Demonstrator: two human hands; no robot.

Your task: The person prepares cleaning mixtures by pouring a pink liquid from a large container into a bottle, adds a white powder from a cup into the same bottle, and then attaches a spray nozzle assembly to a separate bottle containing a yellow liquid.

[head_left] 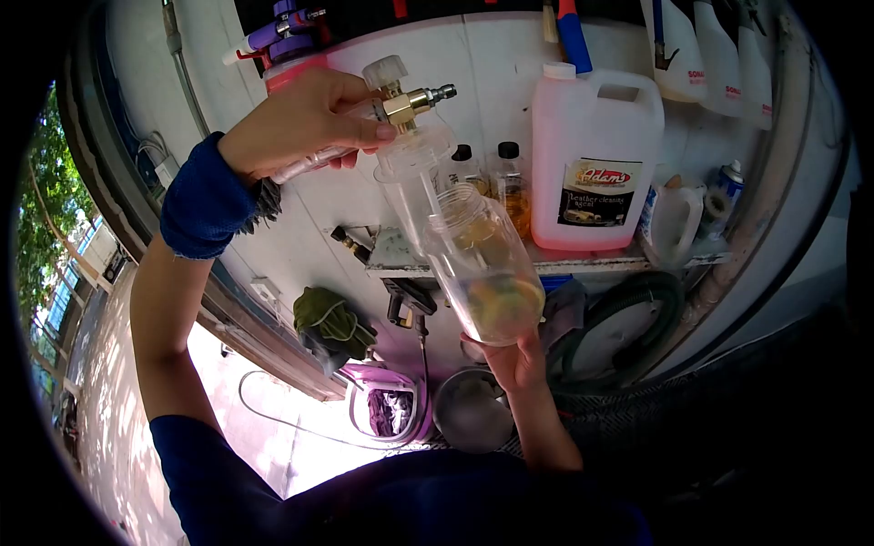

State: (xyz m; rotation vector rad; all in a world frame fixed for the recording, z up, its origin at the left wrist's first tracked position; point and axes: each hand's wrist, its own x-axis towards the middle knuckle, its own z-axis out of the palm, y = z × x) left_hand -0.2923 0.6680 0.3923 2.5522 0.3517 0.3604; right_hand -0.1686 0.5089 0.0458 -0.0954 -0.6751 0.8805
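Observation:
My left hand (319, 118), with a blue wristband (208, 196), is closed around the clear barrel of a foam cannon head (401, 107). Its brass fitting points right and a clear lid (419, 150) hangs below, from which a clear tube runs down beside the bottle. Lower right, my right hand (517, 362) supports a clear plastic bottle (484, 264) at its base. The bottle is tilted, its threaded mouth uncovered and just below the lid. Whether liquid is inside is hard to tell, as background colours show through. Part of my right fingers is hidden behind the bottle.
On the shelf (546, 265) stand a large jug of pink liquid (596, 136), bottles with black caps (510, 182) and a spray can (724, 196). White spray bottles (678, 55) hang above. Below are a spray gun (410, 300), a coiled hose (669, 309) and a bucket (360, 405).

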